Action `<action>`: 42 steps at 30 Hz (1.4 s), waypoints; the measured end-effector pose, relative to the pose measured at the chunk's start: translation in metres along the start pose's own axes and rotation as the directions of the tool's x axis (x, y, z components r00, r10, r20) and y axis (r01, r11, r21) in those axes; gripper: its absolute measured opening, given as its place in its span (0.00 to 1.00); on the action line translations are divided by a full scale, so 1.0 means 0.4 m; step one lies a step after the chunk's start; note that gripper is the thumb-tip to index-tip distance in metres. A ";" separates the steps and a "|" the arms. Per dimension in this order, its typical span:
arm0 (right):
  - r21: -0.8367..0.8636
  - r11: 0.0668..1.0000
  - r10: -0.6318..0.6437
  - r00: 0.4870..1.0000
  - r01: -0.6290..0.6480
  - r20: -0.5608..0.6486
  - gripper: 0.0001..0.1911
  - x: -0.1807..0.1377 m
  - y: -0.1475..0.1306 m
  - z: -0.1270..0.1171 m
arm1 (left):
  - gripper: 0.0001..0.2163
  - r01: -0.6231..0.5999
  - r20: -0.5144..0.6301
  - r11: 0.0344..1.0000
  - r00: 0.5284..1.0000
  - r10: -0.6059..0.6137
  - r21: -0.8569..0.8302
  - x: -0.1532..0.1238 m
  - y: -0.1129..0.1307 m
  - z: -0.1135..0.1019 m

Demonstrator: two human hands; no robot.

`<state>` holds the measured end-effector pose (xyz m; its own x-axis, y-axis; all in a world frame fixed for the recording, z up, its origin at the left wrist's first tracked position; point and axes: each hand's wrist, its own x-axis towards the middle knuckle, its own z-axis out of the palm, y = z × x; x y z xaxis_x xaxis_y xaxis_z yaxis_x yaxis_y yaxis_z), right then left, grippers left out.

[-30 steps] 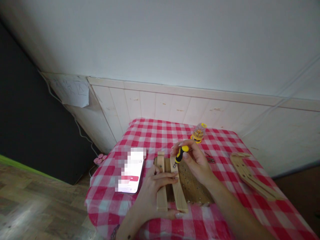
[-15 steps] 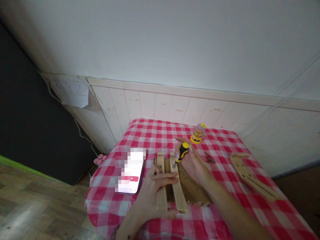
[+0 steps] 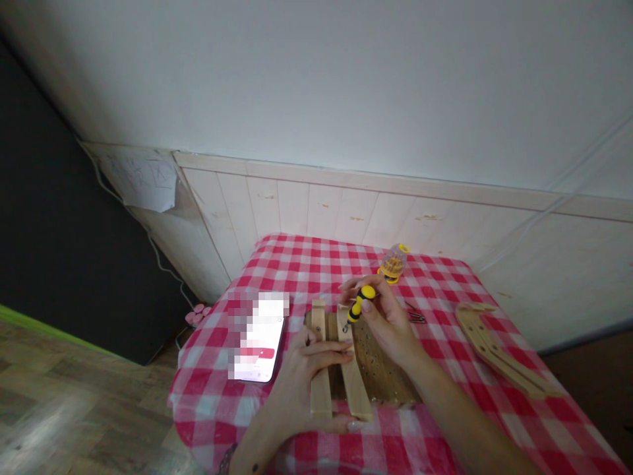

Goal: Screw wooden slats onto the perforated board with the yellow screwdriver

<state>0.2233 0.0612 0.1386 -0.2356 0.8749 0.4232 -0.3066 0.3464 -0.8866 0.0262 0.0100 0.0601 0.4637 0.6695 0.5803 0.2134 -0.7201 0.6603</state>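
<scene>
Right hand (image 3: 390,326) shifted on screwdriver (image 3: 366,294), tip (image 3: 345,328) indistinct, slats (image 3: 357,390) partly hidden

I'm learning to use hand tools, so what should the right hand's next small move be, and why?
Probably a small twist of the screwdriver: the right hand grips its handle, its tip appears set at a wooden strip, and the left hand holds that strip.
</scene>
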 end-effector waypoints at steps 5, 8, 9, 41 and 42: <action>-0.043 0.999 0.021 0.999 -0.022 -0.029 0.15 -0.009 0.023 -0.004 | 0.34 0.020 0.029 1.000 0.999 -0.020 0.021 -0.009 -0.008 -0.003; -0.009 0.999 0.040 0.998 -0.041 -0.049 0.21 -0.008 0.025 0.006 | 0.34 0.006 0.006 1.000 1.000 -0.006 0.010 -0.012 -0.012 0.004; 0.023 0.998 0.053 0.998 -0.052 -0.044 0.24 -0.007 0.023 0.011 | 0.34 0.001 -0.002 1.000 1.000 -0.001 0.008 -0.011 -0.012 0.006; -0.022 0.995 0.102 0.995 -0.102 -0.006 0.28 -0.013 0.035 0.011 | 0.38 0.018 -0.030 1.000 0.999 -0.018 -0.004 0.000 -0.019 0.019; -0.038 0.993 0.114 0.993 -0.114 0.012 0.27 -0.015 0.034 0.010 | 0.38 0.020 -0.030 1.000 0.999 -0.020 0.002 0.000 -0.020 0.019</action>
<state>0.2169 0.0593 0.1248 -0.2797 0.9048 0.3211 -0.2425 0.2570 -0.9355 0.0309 0.0142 0.0513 0.4336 0.6890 0.5808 0.2244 -0.7068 0.6709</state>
